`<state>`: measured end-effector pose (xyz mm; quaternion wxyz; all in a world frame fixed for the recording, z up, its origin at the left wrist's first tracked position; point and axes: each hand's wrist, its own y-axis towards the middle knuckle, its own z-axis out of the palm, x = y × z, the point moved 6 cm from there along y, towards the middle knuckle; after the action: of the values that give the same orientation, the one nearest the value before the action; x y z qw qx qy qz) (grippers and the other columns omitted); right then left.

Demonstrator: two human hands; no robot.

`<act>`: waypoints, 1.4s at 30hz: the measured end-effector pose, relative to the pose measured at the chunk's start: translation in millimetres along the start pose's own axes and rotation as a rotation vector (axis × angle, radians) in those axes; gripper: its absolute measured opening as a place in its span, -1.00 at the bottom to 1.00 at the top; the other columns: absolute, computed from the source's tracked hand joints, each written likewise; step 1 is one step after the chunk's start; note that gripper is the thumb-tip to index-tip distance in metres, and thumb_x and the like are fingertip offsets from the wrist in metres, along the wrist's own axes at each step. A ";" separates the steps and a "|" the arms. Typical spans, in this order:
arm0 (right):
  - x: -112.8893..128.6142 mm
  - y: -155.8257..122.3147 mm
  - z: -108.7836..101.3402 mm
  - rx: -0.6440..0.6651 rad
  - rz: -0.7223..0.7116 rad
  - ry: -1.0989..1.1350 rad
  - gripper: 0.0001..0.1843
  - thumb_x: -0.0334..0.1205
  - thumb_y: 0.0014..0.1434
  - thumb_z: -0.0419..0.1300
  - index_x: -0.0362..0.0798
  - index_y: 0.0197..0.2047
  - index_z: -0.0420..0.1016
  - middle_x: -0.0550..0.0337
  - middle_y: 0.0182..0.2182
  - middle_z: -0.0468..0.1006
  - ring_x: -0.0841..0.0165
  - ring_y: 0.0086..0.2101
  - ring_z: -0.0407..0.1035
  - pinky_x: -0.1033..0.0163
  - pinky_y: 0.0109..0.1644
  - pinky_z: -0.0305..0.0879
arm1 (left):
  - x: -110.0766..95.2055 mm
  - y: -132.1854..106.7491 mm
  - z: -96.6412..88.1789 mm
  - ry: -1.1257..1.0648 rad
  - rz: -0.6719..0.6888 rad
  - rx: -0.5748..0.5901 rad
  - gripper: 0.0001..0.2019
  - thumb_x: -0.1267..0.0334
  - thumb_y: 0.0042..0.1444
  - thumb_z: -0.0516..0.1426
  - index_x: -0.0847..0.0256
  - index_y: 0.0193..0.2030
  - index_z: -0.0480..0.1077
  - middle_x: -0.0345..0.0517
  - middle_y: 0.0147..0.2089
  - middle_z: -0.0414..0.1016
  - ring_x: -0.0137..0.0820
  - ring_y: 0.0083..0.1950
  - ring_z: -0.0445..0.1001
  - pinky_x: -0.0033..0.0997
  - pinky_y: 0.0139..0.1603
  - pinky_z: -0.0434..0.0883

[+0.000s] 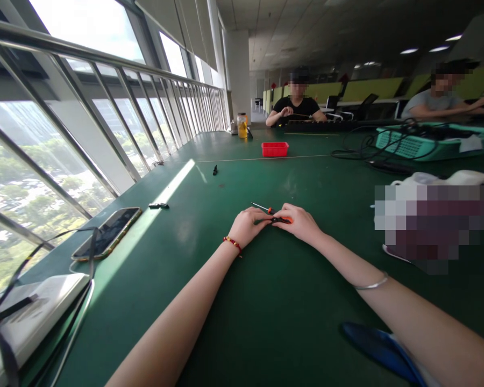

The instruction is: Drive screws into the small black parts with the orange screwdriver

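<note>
My left hand (248, 226) and my right hand (300, 221) meet over the middle of the green table (177, 301), fingertips almost touching. Between thumb and fingers, my right hand grips an orange-and-black handled tool (284, 220); its working end is too small to make out. A small dark piece (272, 220) shows at the tips of my left hand's pinched fingers, its kind unclear. Just beyond lies a screwdriver (260, 207) with a thin metal shaft pointing left; its orange-and-black handle is partly hidden behind my right fingers, and I cannot tell whether they touch it.
A red tray (275, 149) stands farther back. Small black parts (158, 206) and a phone (108, 232) lie leftward, beside a white box (36, 317) with cables. At right are a teal basket (403, 145) and a blurred bundle (435, 220). Two people sit beyond.
</note>
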<state>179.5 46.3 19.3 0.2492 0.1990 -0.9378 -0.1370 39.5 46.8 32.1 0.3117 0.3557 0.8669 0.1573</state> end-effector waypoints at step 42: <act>14.1 -4.4 -3.9 0.025 -0.144 -0.135 -0.73 -0.10 0.25 -0.03 0.04 -0.11 0.43 0.18 -0.24 0.36 0.41 -0.36 0.34 0.33 -0.37 0.18 | -15.0 -0.2 4.5 0.443 0.045 0.054 -0.82 0.33 0.12 0.03 0.23 -0.28 0.46 -0.06 -0.31 0.52 -0.32 -0.21 0.43 -0.35 -0.16 0.37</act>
<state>171.7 35.5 26.7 0.1723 0.2595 -0.9373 -0.1561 50.6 36.1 35.0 0.1002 0.3401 0.9099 0.2154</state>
